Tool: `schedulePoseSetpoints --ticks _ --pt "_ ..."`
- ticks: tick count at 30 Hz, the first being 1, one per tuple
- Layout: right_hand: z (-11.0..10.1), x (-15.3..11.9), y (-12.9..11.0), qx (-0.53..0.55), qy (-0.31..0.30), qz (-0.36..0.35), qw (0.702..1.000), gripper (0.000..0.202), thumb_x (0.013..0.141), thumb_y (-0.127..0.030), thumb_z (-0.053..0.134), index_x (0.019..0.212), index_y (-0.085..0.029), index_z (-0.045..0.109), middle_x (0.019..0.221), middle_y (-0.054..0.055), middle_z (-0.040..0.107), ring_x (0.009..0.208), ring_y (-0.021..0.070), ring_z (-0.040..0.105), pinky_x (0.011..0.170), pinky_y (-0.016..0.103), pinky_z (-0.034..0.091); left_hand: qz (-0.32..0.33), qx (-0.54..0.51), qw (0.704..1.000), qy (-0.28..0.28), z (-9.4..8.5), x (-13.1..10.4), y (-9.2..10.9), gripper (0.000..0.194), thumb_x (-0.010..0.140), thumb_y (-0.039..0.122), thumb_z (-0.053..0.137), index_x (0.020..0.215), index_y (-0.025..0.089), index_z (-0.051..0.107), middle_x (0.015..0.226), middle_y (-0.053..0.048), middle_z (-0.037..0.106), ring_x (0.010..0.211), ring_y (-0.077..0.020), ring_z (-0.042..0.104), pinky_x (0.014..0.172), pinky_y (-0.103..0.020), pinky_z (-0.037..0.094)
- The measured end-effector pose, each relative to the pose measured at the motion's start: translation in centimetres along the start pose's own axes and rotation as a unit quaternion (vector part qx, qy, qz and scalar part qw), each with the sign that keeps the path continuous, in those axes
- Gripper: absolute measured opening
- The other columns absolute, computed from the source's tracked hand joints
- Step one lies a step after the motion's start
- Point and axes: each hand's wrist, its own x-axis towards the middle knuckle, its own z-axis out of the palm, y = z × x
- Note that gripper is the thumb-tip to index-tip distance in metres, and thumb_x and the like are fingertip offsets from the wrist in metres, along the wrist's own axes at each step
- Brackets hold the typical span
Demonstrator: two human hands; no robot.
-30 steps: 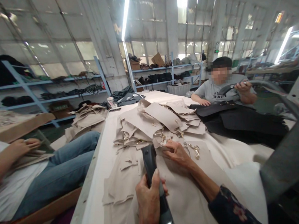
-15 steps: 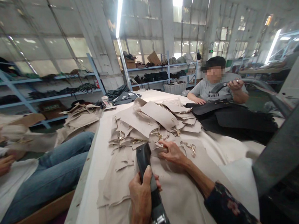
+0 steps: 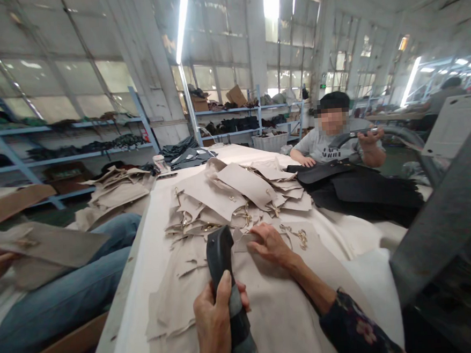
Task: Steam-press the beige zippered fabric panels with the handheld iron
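Observation:
Wrapped around a dark handheld tool (image 3: 220, 253) is my left hand (image 3: 216, 312), its thumb along the top. The tool's curved head rests over beige fabric pieces near the table's middle. My right hand (image 3: 270, 244) lies on the beige fabric (image 3: 276, 297) just right of the tool head, fingers bent at the fabric edge; whether they pinch it is too small to tell. Gold-coloured metal clasps (image 3: 300, 236) lie right of that hand. Beyond both hands is a heap of beige pieces (image 3: 216, 191) with metal fittings.
Black pieces (image 3: 365, 189) lie at the table's right, near a person in a grey shirt (image 3: 317, 144) holding a curved grey tube. A grey metal beam (image 3: 442, 199) slants at the right. Another person's jeans (image 3: 66, 296) and hands holding beige fabric (image 3: 55, 245) are at the left.
The view has shifted slightly, so most things sit a little further left. The person at the left has brought a beige piece into clearer view. My hands keep nearly the same pose.

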Motion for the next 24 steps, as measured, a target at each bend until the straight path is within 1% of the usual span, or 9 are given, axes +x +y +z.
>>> schedulePoseSetpoints --ticks 5,9,11,15,17,21,23,24 --pt "0.8 0.0 -0.1 -0.016 0.023 -0.037 0.999 0.009 0.071 -0.009 0.058 0.068 -0.017 0.058 0.067 0.002 0.056 0.073 0.0181 0.047 0.074 0.029 0.035 0.008 0.013 0.999 -0.031 0.0 0.0 -0.5 0.042 0.071 0.054 0.057 0.067 0.012 0.059 0.046 -0.003 0.058 0.037 -0.01 0.048 0.037 -0.018 0.036" --pt "1.3 -0.1 -0.1 -0.024 0.035 -0.068 0.997 0.011 0.071 -0.006 0.058 0.07 -0.017 0.06 0.07 0.003 0.058 0.078 0.0192 0.046 0.077 0.03 0.034 -0.002 0.022 0.998 -0.054 0.2 0.3 -0.9 0.042 0.07 0.054 0.058 0.067 0.012 0.058 0.046 -0.003 0.058 0.037 -0.0112 0.049 0.036 -0.019 0.036" --pt "1.4 -0.3 -0.1 -0.028 0.041 -0.079 0.996 0.009 0.073 -0.008 0.058 0.071 -0.017 0.06 0.071 0.003 0.058 0.079 0.0197 0.045 0.078 0.031 0.034 -0.003 0.02 0.999 -0.04 0.2 0.5 -0.9 0.042 0.069 0.054 0.058 0.068 0.012 0.058 0.046 -0.003 0.057 0.037 -0.0114 0.049 0.036 -0.019 0.037" --pt "1.4 -0.5 -0.3 -0.035 0.053 -0.086 0.994 0.009 0.077 -0.011 0.057 0.072 -0.017 0.06 0.073 0.004 0.058 0.079 0.0198 0.044 0.079 0.033 0.033 -0.004 0.004 1.0 0.029 0.2 0.3 -0.5 0.045 0.065 0.056 0.061 0.066 0.011 0.058 0.046 -0.004 0.057 0.037 -0.0121 0.049 0.036 -0.021 0.039" --pt "1.4 -0.6 -0.3 -0.035 0.059 -0.086 0.994 0.01 0.077 -0.01 0.056 0.071 -0.017 0.06 0.073 0.004 0.058 0.078 0.0198 0.044 0.078 0.033 0.033 -0.003 -0.001 0.999 0.038 0.3 0.1 -0.2 0.046 0.064 0.057 0.061 0.066 0.011 0.058 0.046 -0.004 0.057 0.037 -0.0122 0.049 0.036 -0.021 0.04" --pt "1.5 -0.4 -0.1 -0.035 0.065 -0.09 0.993 0.012 0.076 -0.008 0.055 0.07 -0.017 0.06 0.071 0.004 0.058 0.076 0.0194 0.044 0.076 0.032 0.034 0.002 0.021 1.0 0.001 1.0 -0.4 0.2 0.045 0.067 0.058 0.059 0.066 0.012 0.058 0.043 -0.002 0.055 0.034 -0.0106 0.045 0.033 -0.02 0.034" --pt "1.4 -0.4 -0.1 -0.044 0.066 -0.092 0.993 0.012 0.075 -0.008 0.055 0.07 -0.018 0.061 0.07 0.003 0.059 0.076 0.0191 0.046 0.077 0.032 0.035 -0.001 0.041 0.999 -0.016 1.0 -0.3 -0.1 0.046 0.066 0.059 0.058 0.066 0.013 0.059 0.043 -0.002 0.056 0.033 -0.0107 0.044 0.032 -0.02 0.033" --pt "1.4 -0.4 -0.1 -0.053 0.065 -0.095 0.992 0.011 0.073 -0.009 0.056 0.07 -0.018 0.061 0.07 0.003 0.06 0.075 0.0187 0.047 0.077 0.031 0.036 -0.006 0.052 0.999 -0.016 0.8 -0.2 -0.6 0.047 0.065 0.06 0.059 0.067 0.013 0.06 0.043 -0.003 0.056 0.033 -0.0115 0.045 0.032 -0.021 0.034"
